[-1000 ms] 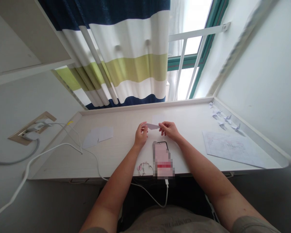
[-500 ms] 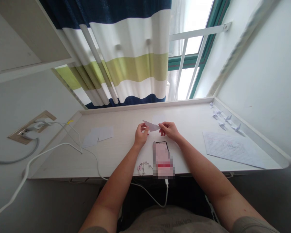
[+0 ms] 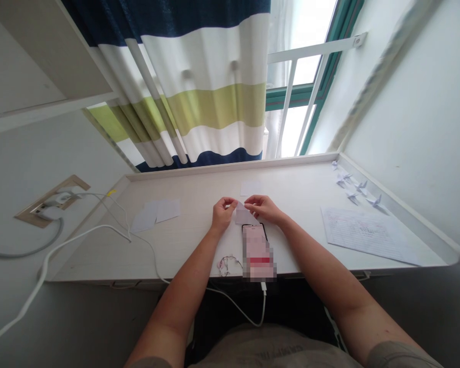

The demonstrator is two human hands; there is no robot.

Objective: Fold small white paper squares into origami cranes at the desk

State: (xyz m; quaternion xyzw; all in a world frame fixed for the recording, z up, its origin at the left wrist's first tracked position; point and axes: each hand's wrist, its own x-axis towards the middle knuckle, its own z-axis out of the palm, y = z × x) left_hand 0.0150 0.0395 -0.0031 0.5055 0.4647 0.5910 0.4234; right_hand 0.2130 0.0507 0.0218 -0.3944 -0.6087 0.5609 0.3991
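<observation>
Both hands hold one small pale folded paper [image 3: 244,215] above the middle of the white desk [image 3: 191,240]. My left hand [image 3: 222,212] pinches its upper left corner. My right hand [image 3: 263,207] pinches its top edge with fingers curled. The paper hangs down, its lower edge over the top of a phone [image 3: 256,250] lying on the desk just in front of the hands. A white cable [image 3: 253,319] plugs into the phone's near end.
Loose paper squares [image 3: 156,213] lie to the left, one more square [image 3: 249,188] behind the hands. A written sheet [image 3: 364,233] lies right, several folded paper cranes [image 3: 353,188] along the right rim. A small pink trinket [image 3: 226,264] sits by the phone. Cables run to a wall socket [image 3: 48,206].
The paper was held flat between the hands and has swung down to hang toward me. My right hand has shifted slightly left, closer to the left hand.
</observation>
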